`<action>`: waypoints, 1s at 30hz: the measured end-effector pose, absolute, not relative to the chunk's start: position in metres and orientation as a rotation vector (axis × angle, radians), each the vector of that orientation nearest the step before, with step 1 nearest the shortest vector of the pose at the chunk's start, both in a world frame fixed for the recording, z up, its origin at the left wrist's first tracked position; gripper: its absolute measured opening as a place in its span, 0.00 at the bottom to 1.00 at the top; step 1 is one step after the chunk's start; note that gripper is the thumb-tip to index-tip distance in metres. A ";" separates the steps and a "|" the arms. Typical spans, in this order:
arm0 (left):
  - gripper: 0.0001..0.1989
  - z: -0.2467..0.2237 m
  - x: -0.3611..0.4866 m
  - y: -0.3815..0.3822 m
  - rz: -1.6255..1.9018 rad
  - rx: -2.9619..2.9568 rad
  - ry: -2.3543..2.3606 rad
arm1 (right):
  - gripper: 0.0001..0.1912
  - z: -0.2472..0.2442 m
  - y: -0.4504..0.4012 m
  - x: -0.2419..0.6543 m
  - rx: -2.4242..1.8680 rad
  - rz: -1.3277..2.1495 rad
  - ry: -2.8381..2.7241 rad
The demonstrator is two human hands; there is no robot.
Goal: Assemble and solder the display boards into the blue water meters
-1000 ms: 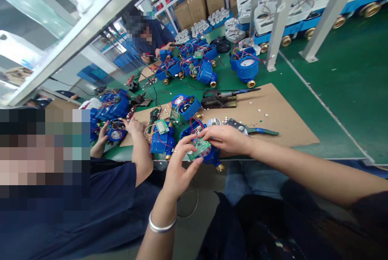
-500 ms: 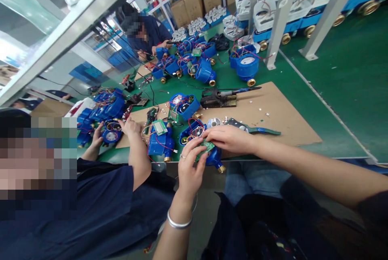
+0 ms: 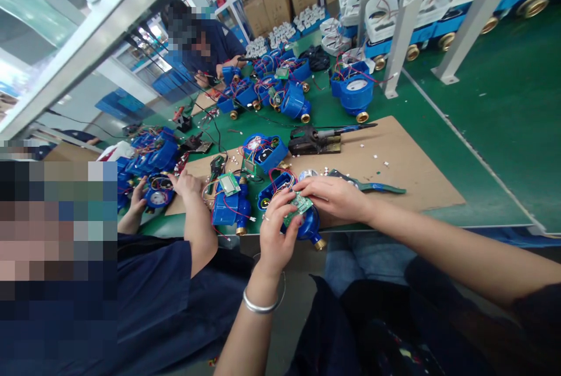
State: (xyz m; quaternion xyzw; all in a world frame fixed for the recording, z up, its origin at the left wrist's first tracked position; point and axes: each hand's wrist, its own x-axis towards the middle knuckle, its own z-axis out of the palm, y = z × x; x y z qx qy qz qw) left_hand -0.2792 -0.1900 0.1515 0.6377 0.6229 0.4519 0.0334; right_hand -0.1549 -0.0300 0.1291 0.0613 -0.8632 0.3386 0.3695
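Between the fingers of my left hand (image 3: 277,227) is a small green circuit board (image 3: 300,204), held at its lower and left edges. My right hand (image 3: 335,195) touches the board's upper edge with pinched fingertips. Under both hands lies a blue meter (image 3: 310,227) with a brass end, its open housing (image 3: 272,188) showing red and yellow wires. To the left stands another blue meter (image 3: 225,212) with a green display board (image 3: 229,184) on it. Behind is a third blue meter (image 3: 265,152) with a round dial.
Green-handled pliers (image 3: 381,188) and a soldering iron on a black stand (image 3: 313,141) rest on a brown board (image 3: 407,159). At left, a co-worker's hands (image 3: 188,184) handle a blue meter (image 3: 158,193). Metal posts (image 3: 403,31) rise at the right. Another person (image 3: 219,42) sits across the table.
The green board is tilted more toward the camera and more of its face shows. My right fingers have shifted slightly up and away from its middle.
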 end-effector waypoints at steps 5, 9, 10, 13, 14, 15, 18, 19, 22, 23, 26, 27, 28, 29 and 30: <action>0.11 0.143 -0.283 -0.190 1.414 2.026 1.912 | 0.07 0.122 -0.031 -0.156 0.157 0.880 -2.221; 0.15 0.142 -0.284 -0.190 1.356 2.097 1.930 | 0.08 0.121 -0.032 -0.158 0.146 0.894 -2.232; 0.16 0.142 -0.284 -0.190 1.328 2.123 1.941 | 0.08 0.121 -0.032 -0.158 0.143 0.896 -2.241; 0.19 0.142 -0.284 -0.190 1.281 2.176 1.967 | 0.08 0.120 -0.032 -0.158 0.131 0.894 -2.238; 0.19 0.143 -0.284 -0.190 1.282 2.182 1.975 | 0.08 0.120 -0.032 -0.158 0.125 0.894 -2.231; 0.20 0.143 -0.284 -0.189 1.284 2.187 1.982 | 0.08 0.119 -0.032 -0.158 0.119 0.894 -2.226; 0.20 0.146 -0.282 -0.189 1.259 2.212 1.994 | 0.08 0.121 -0.033 -0.158 0.104 0.910 -2.224; 0.21 0.147 -0.280 -0.190 1.251 2.220 2.003 | 0.08 0.122 -0.034 -0.158 0.101 0.922 -2.221; 0.21 0.154 -0.276 -0.195 1.261 2.215 2.082 | 0.10 0.126 -0.037 -0.157 0.070 0.961 -2.194; 0.22 0.156 -0.274 -0.198 1.272 2.197 2.128 | 0.11 0.127 -0.039 -0.156 0.045 0.964 -2.179; 0.23 0.163 -0.270 -0.213 1.293 2.118 2.253 | 0.14 0.128 -0.042 -0.152 -0.045 0.948 -2.141; 0.24 0.164 -0.269 -0.219 1.293 2.102 2.277 | 0.14 0.127 -0.044 -0.150 -0.069 0.943 -2.133; 0.24 0.164 -0.268 -0.225 1.286 2.106 2.292 | 0.14 0.127 -0.045 -0.148 -0.087 0.943 -2.132; 0.24 0.163 -0.267 -0.232 1.267 2.128 2.301 | 0.14 0.126 -0.046 -0.146 -0.097 0.945 -2.135; 0.24 0.160 -0.266 -0.238 1.239 2.156 2.312 | 0.14 0.125 -0.047 -0.144 -0.105 0.949 -2.141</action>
